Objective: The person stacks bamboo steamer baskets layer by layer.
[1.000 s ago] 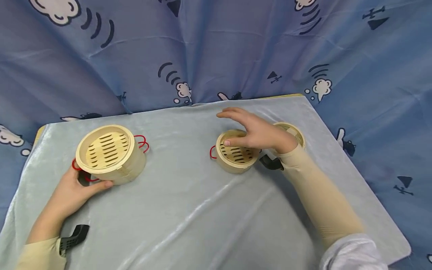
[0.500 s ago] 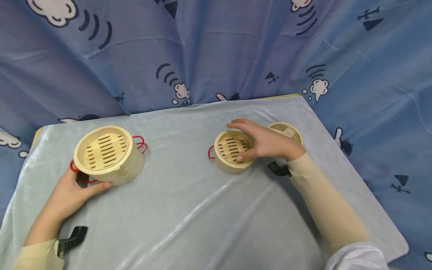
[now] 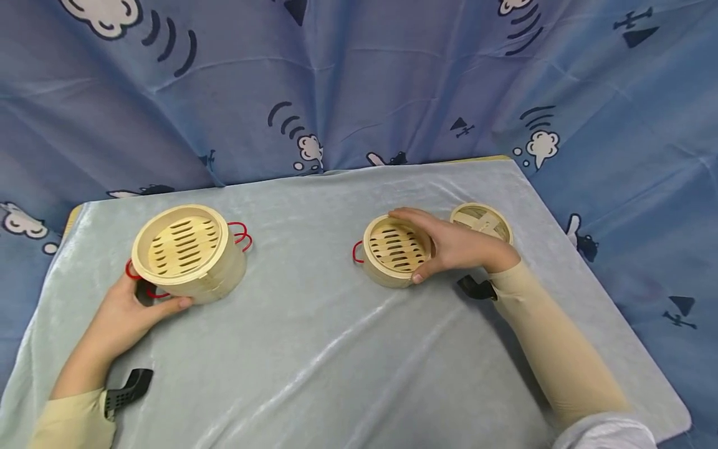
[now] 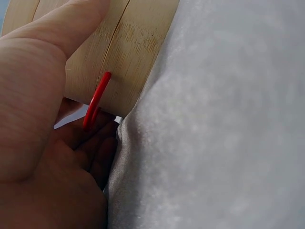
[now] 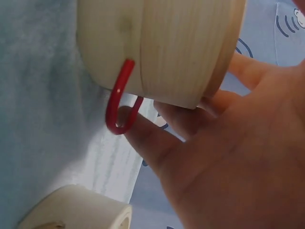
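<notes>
At the left of the table, in the head view, stands a large two-tier bamboo steamer (image 3: 219, 277) with a slatted floor and red loop handles. My left hand (image 3: 120, 315) grips its left side, thumb along the near wall and fingers round behind; the left wrist view has a red handle (image 4: 96, 100) between thumb and fingers. Right of centre is a smaller bamboo steamer (image 3: 391, 278), slatted too. My right hand (image 3: 460, 243) holds it by its right side, thumb at the front rim, fingers at the back. One fingertip lies at its red handle (image 5: 116, 109) in the right wrist view.
Behind the right hand lies another small round bamboo piece (image 3: 483, 219) with crossed slats on top. A pale velvety cloth (image 3: 291, 349) covers the table. A blue patterned curtain (image 3: 359, 93) hangs along the back and right edges.
My right hand has drawn back from over the small steamer to its right side, with thumb and fingers now round its rim. My left hand keeps its grip on the large steamer.
</notes>
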Demonstrator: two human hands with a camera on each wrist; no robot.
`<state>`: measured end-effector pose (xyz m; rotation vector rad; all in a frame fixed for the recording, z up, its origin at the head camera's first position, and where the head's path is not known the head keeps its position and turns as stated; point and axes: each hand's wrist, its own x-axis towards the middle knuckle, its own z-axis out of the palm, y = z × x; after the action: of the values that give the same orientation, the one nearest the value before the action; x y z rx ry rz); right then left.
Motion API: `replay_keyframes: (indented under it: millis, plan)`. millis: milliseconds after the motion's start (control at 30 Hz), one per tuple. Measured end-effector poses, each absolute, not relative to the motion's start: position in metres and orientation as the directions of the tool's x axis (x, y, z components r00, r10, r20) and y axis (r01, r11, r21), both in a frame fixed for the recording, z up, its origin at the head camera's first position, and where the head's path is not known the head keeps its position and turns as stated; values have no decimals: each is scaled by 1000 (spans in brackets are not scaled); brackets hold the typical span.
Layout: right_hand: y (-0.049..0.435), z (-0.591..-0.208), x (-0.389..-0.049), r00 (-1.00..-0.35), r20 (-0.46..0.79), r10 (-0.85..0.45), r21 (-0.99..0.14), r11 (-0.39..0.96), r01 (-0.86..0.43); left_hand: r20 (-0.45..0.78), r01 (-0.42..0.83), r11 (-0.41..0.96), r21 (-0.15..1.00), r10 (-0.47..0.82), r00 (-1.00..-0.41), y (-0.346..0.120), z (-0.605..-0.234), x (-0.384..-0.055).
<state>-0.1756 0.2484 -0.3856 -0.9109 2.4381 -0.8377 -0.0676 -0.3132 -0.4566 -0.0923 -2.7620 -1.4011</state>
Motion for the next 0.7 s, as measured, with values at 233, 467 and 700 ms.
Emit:
replay_keyframes:
  millis: [233,467,700]
  plan:
    - [251,-389,-174,-700,-170,-693,-661,607,-441,88,101,569,816,50,-995,-313,-457,-69]
    - [251,-391,-172,-691,-186,-699,-681,598,-422,91,112,563,819,66,-994,-313,-456,-70]
    - [250,-391,-175,-689,-188,-700,-685,597,-418,102,123,547,828,69,-992,-312,-455,-69]
